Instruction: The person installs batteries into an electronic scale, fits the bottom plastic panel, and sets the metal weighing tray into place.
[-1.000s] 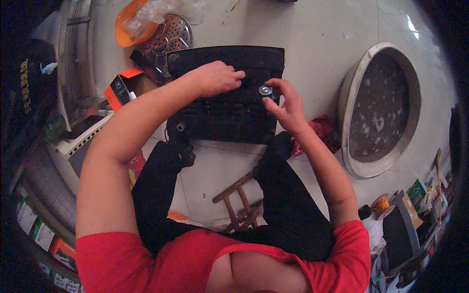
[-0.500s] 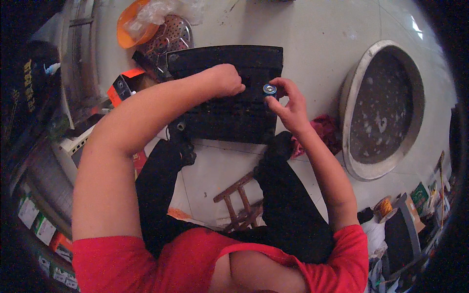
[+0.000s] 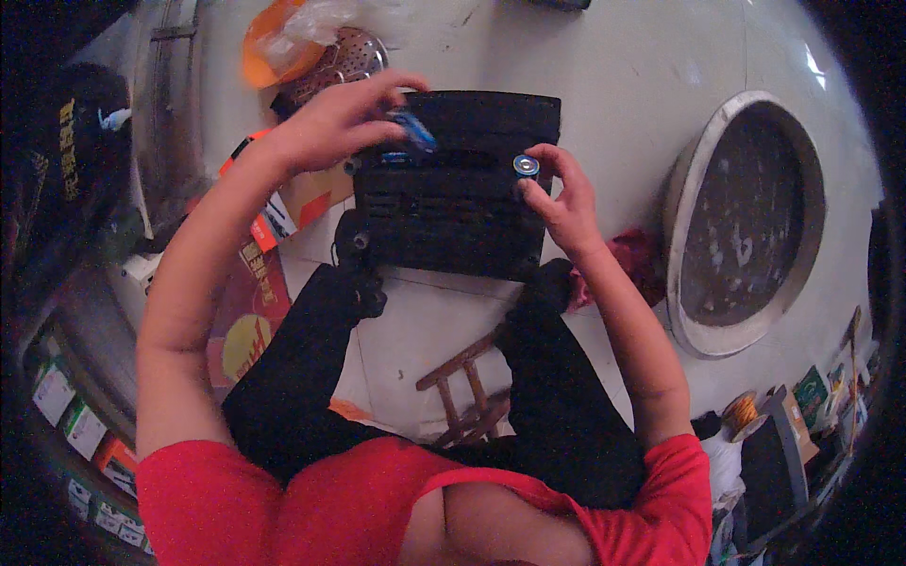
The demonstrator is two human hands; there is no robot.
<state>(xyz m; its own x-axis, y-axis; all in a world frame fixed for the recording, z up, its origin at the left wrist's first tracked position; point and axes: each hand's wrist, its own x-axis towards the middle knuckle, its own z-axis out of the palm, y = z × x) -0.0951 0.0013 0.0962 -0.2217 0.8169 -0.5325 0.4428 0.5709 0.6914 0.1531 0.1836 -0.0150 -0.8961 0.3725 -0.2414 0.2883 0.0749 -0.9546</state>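
Note:
Below me a black panel-like appliance (image 3: 453, 231) lies on the floor, with a dark recess across its upper half. A blue battery (image 3: 415, 130), smeared by motion and tilted, is between the thumb and fingers of my left hand (image 3: 344, 123) above the appliance's upper left part. Beneath it, another blue strip, like a second battery (image 3: 396, 158), shows in the recess. At the appliance's right edge my right hand (image 3: 571, 203) pinches a blue battery (image 3: 526, 168), its silver end turned up.
A large grey basin (image 3: 684, 283) stands on the right. Opened orange-and-black boxes (image 3: 274, 222) lie left of the appliance. An orange bowl (image 3: 269, 52) and a perforated metal strainer (image 3: 363, 57) are farther off. A wooden stool (image 3: 458, 377) lies between my legs.
My left hand has moved left and up off the appliance, and its fingers have spread, with a blue battery now showing in it. My right hand stays nearly still with its battery.

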